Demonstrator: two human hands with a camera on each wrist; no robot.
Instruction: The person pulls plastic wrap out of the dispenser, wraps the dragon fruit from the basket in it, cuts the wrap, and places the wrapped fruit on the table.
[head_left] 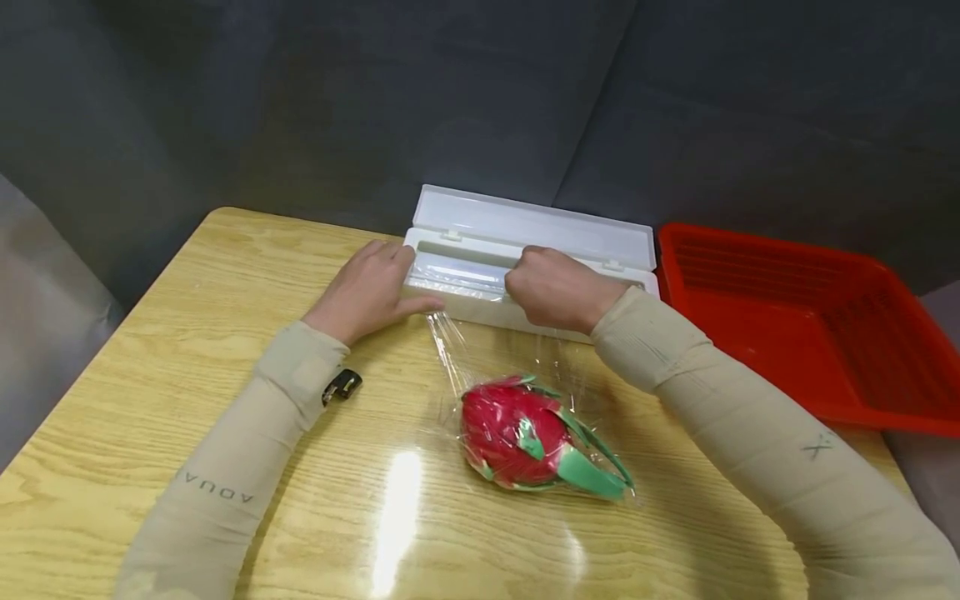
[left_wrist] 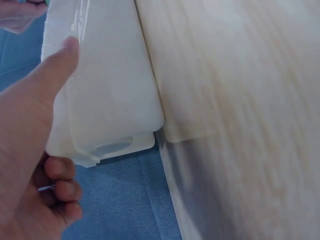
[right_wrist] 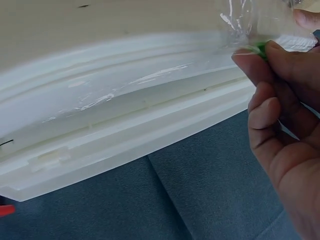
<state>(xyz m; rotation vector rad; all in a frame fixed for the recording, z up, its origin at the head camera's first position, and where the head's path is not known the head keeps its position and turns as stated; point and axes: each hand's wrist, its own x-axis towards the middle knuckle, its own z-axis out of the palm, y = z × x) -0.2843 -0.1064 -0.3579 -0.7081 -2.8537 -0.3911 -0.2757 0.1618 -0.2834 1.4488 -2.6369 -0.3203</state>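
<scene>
A white cling film box stands with its lid swung back and a roll inside. Clear film runs from it over a red dragon fruit with green scales, lying nearer on the table. My left hand holds the box's left end, its thumb against the film-covered front and the other fingers curled by the end. Between thumb and forefinger, my right hand pinches a small green piece at the box's front edge, over the film. Most of that piece is hidden by the fingertips.
A red plastic basket stands to the right, close by the box's end. The wooden table ends just behind the box, where a dark cloth hangs. A small black object is at my left sleeve.
</scene>
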